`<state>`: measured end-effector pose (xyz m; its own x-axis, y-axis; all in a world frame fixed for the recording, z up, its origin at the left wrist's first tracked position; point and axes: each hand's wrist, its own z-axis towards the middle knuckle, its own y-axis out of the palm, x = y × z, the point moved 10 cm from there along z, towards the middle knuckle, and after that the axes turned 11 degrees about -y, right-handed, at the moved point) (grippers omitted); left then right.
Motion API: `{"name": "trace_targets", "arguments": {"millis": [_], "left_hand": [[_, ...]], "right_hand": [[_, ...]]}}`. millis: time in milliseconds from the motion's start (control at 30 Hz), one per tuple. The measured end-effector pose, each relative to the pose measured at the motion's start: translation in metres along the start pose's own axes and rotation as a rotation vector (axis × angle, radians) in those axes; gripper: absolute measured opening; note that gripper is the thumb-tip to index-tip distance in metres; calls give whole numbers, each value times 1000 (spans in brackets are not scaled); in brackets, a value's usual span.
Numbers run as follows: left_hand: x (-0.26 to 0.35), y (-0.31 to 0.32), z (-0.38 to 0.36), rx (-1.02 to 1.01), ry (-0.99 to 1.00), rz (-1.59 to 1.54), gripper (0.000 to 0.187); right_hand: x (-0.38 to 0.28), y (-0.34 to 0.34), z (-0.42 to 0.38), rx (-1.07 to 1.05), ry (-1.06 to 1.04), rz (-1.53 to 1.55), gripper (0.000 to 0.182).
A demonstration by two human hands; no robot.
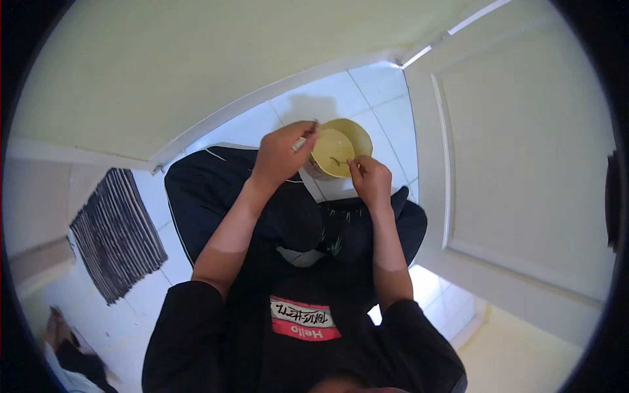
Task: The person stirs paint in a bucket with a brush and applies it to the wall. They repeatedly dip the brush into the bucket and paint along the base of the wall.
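Note:
A pale yellow bucket [362, 135] stands on the tiled floor in front of my folded legs, its mouth facing up at me. My left hand [285, 154] is closed in a pinch at the left side of its rim. A small whitish piece shows by those fingers, but I cannot tell what they grip. My right hand [371, 182] is at the near right rim, thumb and forefinger pinched on a thin, dark curved piece [337, 161] that reaches over the bucket's mouth.
A panelled door [524, 150] stands close on the right. Ahead runs a pale yellow wall [196, 65] with a white skirting board. A striped rag mat [120, 236] lies at the left, and another person's foot [57, 327] shows at the lower left.

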<state>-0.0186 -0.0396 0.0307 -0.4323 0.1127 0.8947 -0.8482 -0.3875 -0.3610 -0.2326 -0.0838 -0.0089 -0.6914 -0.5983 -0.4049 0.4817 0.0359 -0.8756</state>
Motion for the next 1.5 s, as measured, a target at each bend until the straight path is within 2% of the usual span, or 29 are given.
{"name": "trace_targets", "arguments": {"millis": [100, 133, 400, 600, 933, 1033, 1333, 1500], "left_hand": [[6, -3, 2, -15, 30, -3, 21], [7, -5, 2, -18, 50, 3, 22], [2, -15, 3, -43, 61, 12, 22], [-1, -19, 5, -13, 72, -6, 23], [4, -31, 5, 67, 97, -13, 20], [6, -34, 4, 93, 98, -30, 19], [10, -33, 1, 112, 122, -81, 17], [10, -32, 1, 98, 104, -109, 16]], "right_hand": [[-5, 10, 10, -226, -22, -95, 19], [-7, 9, 16, -221, -47, -136, 19], [-5, 10, 58, -109, -110, -311, 16], [-18, 28, 56, 87, -153, -220, 17], [-32, 50, 43, -150, -154, -109, 20], [-49, 46, 36, -177, -230, -22, 19], [-61, 37, 19, -351, -345, -4, 17], [-43, 25, 23, -379, -305, -86, 17]]}}
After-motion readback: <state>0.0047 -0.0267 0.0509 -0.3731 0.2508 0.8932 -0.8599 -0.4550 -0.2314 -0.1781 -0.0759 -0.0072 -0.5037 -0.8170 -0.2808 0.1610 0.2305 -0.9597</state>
